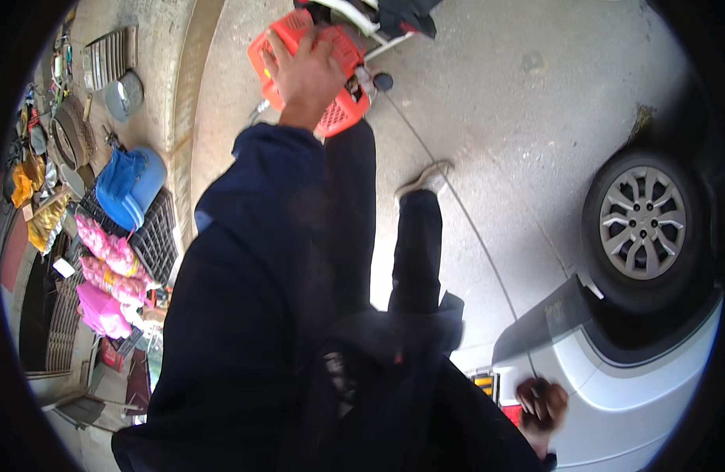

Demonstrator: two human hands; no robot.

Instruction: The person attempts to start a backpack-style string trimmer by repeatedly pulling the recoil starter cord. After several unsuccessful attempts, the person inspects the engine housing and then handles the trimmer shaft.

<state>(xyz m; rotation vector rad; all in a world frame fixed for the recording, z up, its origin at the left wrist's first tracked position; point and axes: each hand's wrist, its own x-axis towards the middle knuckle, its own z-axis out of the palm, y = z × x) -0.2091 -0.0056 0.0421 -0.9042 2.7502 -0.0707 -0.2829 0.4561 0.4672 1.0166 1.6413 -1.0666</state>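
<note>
Concrete floor (512, 86) (pale car (630, 393) beside): right grip (542, 405) clenched on cord (481, 240), left grip (309, 75) spread over red machine (343, 118).

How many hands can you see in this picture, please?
2: the left hand lies spread on the red machine; the right hand, blurred, is closed on the stretched cord.

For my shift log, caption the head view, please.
Left hand spread on a red machine housing, right hand gripping a cord stretched straight beside a light-coloured car.
</note>
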